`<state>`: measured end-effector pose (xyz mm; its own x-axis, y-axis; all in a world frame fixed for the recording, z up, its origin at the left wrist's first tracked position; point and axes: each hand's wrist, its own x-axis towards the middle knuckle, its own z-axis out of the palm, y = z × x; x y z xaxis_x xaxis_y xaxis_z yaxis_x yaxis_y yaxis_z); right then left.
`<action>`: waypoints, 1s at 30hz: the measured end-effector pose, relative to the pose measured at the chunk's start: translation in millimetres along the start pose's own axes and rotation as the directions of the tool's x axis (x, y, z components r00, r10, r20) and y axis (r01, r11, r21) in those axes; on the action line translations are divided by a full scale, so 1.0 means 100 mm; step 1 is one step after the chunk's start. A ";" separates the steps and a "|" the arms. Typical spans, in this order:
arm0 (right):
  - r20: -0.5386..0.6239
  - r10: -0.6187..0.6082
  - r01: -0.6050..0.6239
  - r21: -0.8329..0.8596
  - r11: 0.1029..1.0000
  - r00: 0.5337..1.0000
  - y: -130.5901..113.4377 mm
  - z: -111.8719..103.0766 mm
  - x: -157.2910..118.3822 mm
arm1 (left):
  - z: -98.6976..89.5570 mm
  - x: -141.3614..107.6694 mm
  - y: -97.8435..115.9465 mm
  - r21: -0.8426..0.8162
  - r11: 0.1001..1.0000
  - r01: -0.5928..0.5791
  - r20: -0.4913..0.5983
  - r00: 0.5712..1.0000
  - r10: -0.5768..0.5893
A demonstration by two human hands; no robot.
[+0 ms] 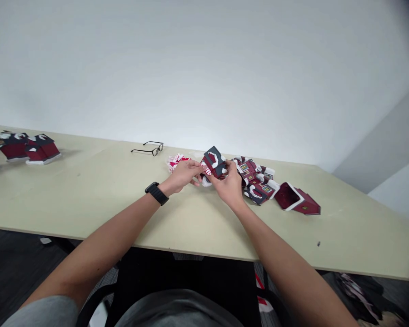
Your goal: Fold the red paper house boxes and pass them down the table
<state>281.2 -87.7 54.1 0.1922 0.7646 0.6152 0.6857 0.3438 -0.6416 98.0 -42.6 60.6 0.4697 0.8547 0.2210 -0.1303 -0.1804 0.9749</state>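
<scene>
A small dark-red paper-like house [215,160] with a dark roof and white snow trim is tilted up between my hands. My right hand [230,185] grips its right and lower side. With pinched fingers, my left hand [184,174] holds a small red-and-white striped piece [206,169] against the house's front. Beyond my left hand lies a pile of red-and-white striped pieces [177,161], partly in clear plastic. To the right of my right hand, several more snow-trimmed houses [255,179] lie heaped together, some on their sides.
One house [301,202] lies on its side at the right, its open bottom showing. Black-framed glasses [153,151] rest near the wall. Several houses [42,147] stand at the far left. A tiny dark bit [318,244] lies near the front edge of the table [122,190].
</scene>
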 end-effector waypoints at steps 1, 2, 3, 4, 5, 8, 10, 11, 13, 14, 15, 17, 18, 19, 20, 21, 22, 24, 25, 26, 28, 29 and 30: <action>0.007 0.000 0.000 0.000 1.000 1.000 0.00 0.00 0.00 | 0.00 -0.01 0.02 -0.008 1.000 -0.002 0.010 1.000 0.003; 0.013 0.002 -0.002 0.001 1.000 1.000 0.00 0.00 0.00 | 0.01 -0.01 0.03 -0.016 1.000 -0.004 0.007 1.000 0.004; 0.017 0.005 -0.005 0.004 1.000 1.000 0.00 0.00 0.00 | 0.02 -0.02 0.03 -0.023 1.000 -0.002 -0.003 1.000 0.002; 0.022 0.011 -0.011 0.007 1.000 1.000 -0.01 0.00 0.00 | 0.02 -0.02 0.03 -0.030 1.000 -0.001 -0.018 1.000 0.000; 0.026 0.019 -0.019 0.014 1.000 0.999 -0.01 0.00 0.00 | 0.03 -0.02 0.02 -0.039 0.999 0.001 -0.033 0.999 -0.002; 0.028 0.030 -0.031 0.039 0.999 0.999 -0.02 0.00 0.00 | 0.05 0.00 -0.02 -0.074 0.997 0.005 -0.055 0.998 -0.009; 0.024 0.025 -0.026 0.041 0.999 0.999 -0.03 0.00 0.00 | 0.05 0.03 -0.06 -0.127 0.992 -0.011 -0.054 0.999 0.004; 0.027 0.024 -0.025 0.041 0.999 0.999 -0.03 -0.01 0.00 | 0.04 0.04 -0.08 -0.154 0.988 -0.018 -0.053 0.999 0.010; 0.034 0.025 -0.027 0.035 0.999 0.999 -0.02 -0.01 0.00 | 0.01 0.07 -0.10 -0.191 0.981 -0.025 -0.046 0.999 0.016; 0.037 0.025 -0.026 0.032 0.999 0.999 -0.02 -0.01 0.00 | -0.01 0.08 -0.11 -0.195 0.980 -0.023 -0.034 0.999 0.016; 0.038 0.023 -0.024 0.030 0.999 0.999 -0.01 -0.01 0.00 | -0.03 0.09 -0.11 -0.191 0.981 -0.020 -0.019 1.000 0.017; 0.032 0.014 -0.015 0.024 1.000 0.999 0.00 -0.01 0.00 | -0.07 0.10 -0.12 -0.181 0.983 -0.022 0.020 0.999 0.026; 0.029 0.011 -0.012 0.021 1.000 1.000 0.00 -0.01 0.00 | -0.08 0.10 -0.12 -0.182 0.983 -0.023 0.037 0.999 0.030; 0.029 0.007 -0.008 0.018 1.000 1.000 0.01 -0.01 0.00 | -0.09 0.10 -0.12 -0.189 0.982 -0.022 0.047 0.998 0.032; 0.030 0.002 -0.002 0.015 1.000 1.000 0.01 -0.01 -0.01 | -0.10 0.10 -0.12 -0.198 0.980 -0.018 0.050 0.998 0.029; 0.032 -0.007 0.006 0.012 1.000 0.999 0.02 0.00 -0.01 | -0.10 0.10 -0.12 -0.211 0.977 -0.011 0.049 0.999 0.022; 0.035 -0.017 0.017 0.009 1.000 0.999 0.03 0.00 -0.01 | -0.10 0.11 -0.13 -0.224 0.975 -0.004 0.048 0.999 0.015; 0.039 -0.038 0.038 -0.004 0.999 0.998 0.04 0.00 -0.01 | -0.10 0.11 -0.13 -0.238 0.971 0.005 0.053 0.999 0.008; 0.041 -0.043 0.044 -0.012 0.999 0.998 0.05 0.00 -0.01 | -0.10 0.12 -0.13 -0.239 0.971 0.005 0.059 0.998 0.009; 0.043 -0.043 0.043 -0.020 0.999 0.998 0.05 0.00 -0.01 | -0.10 0.12 -0.14 -0.236 0.972 0.004 0.065 0.998 0.012; 0.051 -0.039 0.041 -0.036 0.998 0.998 0.06 -0.01 0.00 | -0.11 0.12 -0.14 -0.222 0.975 0.002 0.075 0.997 0.014; 0.055 -0.041 0.043 -0.045 0.998 0.998 0.07 -0.01 0.00 | -0.11 0.12 -0.15 -0.211 0.977 0.003 0.075 0.997 0.014; 0.058 -0.045 0.048 -0.054 0.997 0.997 0.07 -0.02 0.00 | -0.12 0.12 -0.15 -0.198 0.980 0.002 0.074 0.997 0.013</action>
<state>287.5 -86.3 50.1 0.1202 0.7786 0.6159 0.7309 0.3504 -0.5857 95.6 -23.9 48.1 0.5315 0.8139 0.2347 -0.2995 -0.0786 0.9509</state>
